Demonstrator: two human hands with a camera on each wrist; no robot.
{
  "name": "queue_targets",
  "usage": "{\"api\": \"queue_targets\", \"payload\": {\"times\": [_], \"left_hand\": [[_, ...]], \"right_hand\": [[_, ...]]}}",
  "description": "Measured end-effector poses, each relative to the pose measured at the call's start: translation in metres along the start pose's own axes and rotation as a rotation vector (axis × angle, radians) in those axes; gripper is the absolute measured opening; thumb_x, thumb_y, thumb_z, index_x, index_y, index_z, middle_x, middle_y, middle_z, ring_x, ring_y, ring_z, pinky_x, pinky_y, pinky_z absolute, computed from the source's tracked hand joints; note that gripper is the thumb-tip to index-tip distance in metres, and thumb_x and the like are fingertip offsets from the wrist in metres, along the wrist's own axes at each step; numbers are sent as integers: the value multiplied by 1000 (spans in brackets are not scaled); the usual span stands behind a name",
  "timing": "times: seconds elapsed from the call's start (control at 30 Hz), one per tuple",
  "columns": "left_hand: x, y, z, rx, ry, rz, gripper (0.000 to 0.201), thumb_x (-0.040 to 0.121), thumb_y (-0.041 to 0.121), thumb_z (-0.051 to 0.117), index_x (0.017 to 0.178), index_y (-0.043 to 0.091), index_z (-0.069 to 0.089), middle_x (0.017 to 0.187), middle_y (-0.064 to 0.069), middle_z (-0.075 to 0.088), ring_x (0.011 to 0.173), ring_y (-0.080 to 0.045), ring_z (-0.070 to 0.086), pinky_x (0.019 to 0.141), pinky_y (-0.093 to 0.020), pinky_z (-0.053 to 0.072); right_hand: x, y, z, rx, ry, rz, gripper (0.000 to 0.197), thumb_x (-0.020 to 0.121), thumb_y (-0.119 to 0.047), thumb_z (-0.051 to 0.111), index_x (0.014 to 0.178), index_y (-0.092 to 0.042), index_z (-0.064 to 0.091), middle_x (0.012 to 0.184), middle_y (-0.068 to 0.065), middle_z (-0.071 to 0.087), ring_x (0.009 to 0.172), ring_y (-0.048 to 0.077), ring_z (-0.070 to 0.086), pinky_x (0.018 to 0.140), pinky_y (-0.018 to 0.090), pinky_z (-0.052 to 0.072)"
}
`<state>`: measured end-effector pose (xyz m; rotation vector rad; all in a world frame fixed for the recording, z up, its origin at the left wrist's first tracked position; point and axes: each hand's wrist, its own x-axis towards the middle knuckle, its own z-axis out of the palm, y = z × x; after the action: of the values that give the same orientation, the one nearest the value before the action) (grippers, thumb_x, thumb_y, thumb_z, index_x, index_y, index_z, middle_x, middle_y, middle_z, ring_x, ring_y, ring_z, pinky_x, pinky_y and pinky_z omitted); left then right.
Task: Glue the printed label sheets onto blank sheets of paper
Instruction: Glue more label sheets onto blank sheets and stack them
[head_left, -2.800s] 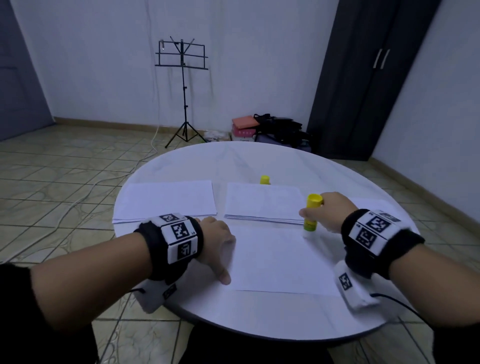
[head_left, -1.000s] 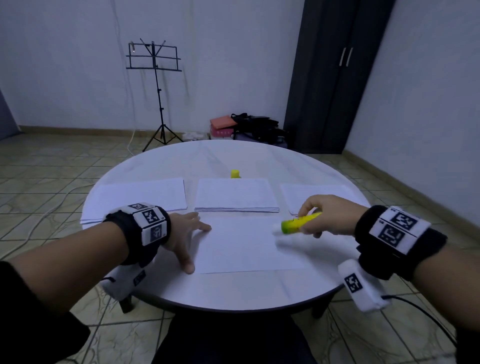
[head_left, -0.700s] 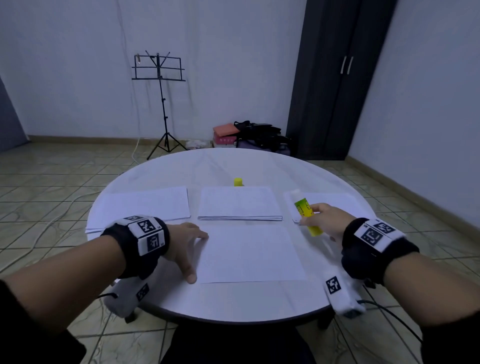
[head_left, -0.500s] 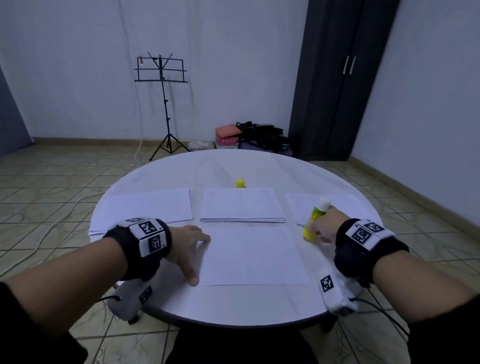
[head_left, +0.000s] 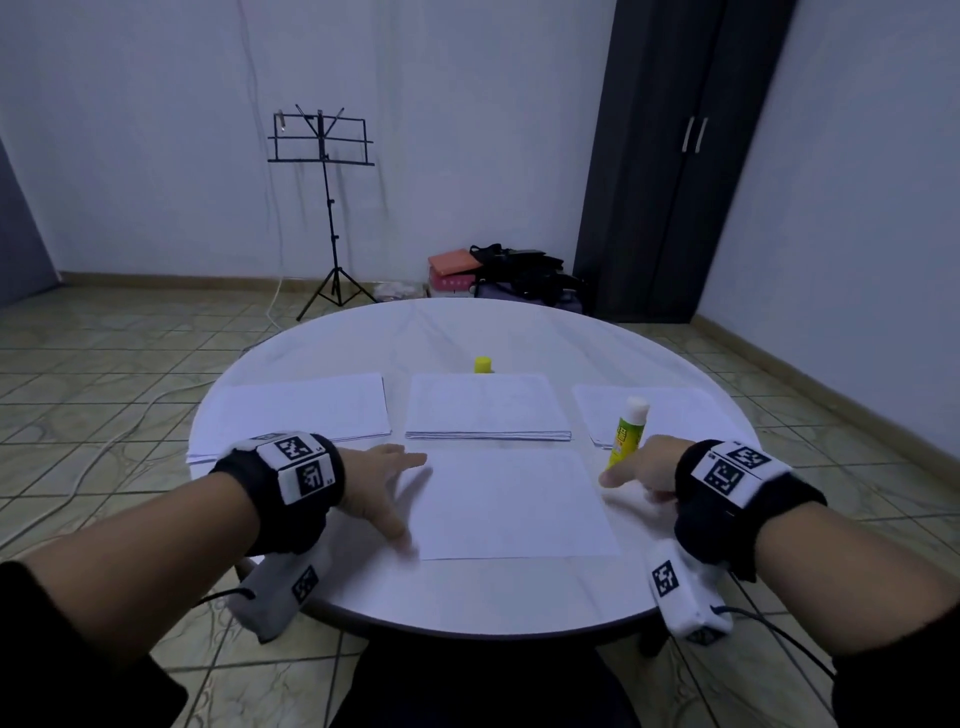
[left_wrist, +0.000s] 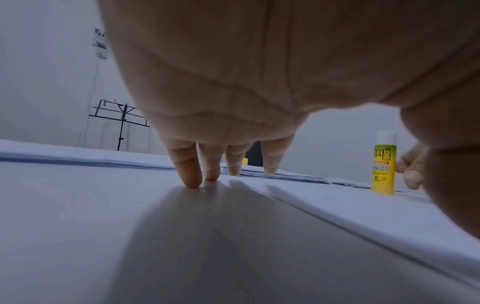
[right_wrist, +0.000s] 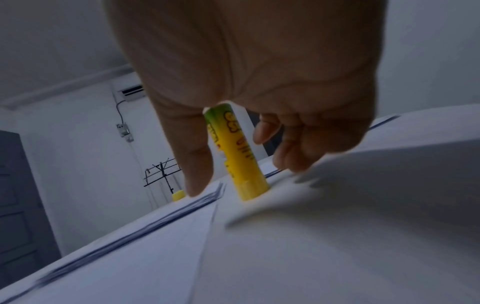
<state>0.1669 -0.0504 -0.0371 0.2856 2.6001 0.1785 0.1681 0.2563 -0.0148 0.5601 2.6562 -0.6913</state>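
A single white sheet (head_left: 514, 501) lies in front of me on the round white table (head_left: 467, 597). My left hand (head_left: 387, 488) rests flat at its left edge, fingers (left_wrist: 192, 170) spread and straight on the surface. A yellow-green glue stick (head_left: 629, 436) with no cap stands upright just right of the sheet. My right hand (head_left: 631, 475) hovers just behind it. In the right wrist view the thumb (right_wrist: 197, 164) and the fingers flank the glue stick (right_wrist: 239, 156) without touching it. The yellow cap (head_left: 483, 364) stands behind the middle stack.
Three paper stacks lie in a row behind the sheet: left stack (head_left: 301, 410), middle stack (head_left: 485, 405), right stack (head_left: 670, 410). Beyond the table are a music stand (head_left: 324, 156), bags (head_left: 519, 270) on the floor and a dark wardrobe (head_left: 675, 156).
My right hand carried the glue stick from over the sheet to the sheet's right side, stood it upright and let go. The left hand stayed at the sheet's left edge.
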Motion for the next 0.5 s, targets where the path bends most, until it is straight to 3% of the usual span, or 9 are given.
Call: {"api": "queue_targets", "payload": {"times": [0.1,0.23,0.33,0.4,0.47,0.5], "left_hand": [[-4,-5,-2,-44,56,-1,129,42,66,68,152,30,10,159,4,7,145,-16,16,117,-34,20],[-12,-26,-11,-139,156,-65,85,80,44,72,149,29,25,153,-1,30,139,-18,32,110,-27,27],[-15,-57,-25,-119,208,-144,74,84,43,67,146,30,31,152,1,33,137,-18,35,108,-26,28],[-16,-81,-32,-79,186,-214,73,85,44,65,147,30,29,152,2,32,138,-17,33,106,-24,28],[-15,-105,-39,-45,156,-289,76,86,46,63,149,27,25,154,1,27,140,-17,30,107,-24,26],[-13,-116,-42,-29,146,-322,76,88,47,60,150,26,22,156,0,24,141,-17,29,109,-25,25]], "right_hand": [[-33,-17,10,-86,-135,-88,34,83,-41,68,89,-11,54,78,-2,60,56,13,50,51,22,39],[-57,-71,32,-352,-208,-375,33,86,-47,59,91,-14,58,75,-10,61,58,9,53,49,20,39],[-55,-125,46,-404,-197,-453,34,87,-45,59,94,-11,58,81,-4,65,57,12,53,50,22,40],[-46,-162,57,-453,-180,-475,34,89,-44,57,86,-10,56,86,-1,65,58,12,52,52,23,41],[-45,-198,68,-528,-126,-533,35,91,-42,56,92,-7,60,104,4,64,78,19,60,67,29,47],[-44,-213,76,-573,-97,-565,39,93,-41,55,108,-5,61,120,8,60,99,24,60,83,32,46]]}}
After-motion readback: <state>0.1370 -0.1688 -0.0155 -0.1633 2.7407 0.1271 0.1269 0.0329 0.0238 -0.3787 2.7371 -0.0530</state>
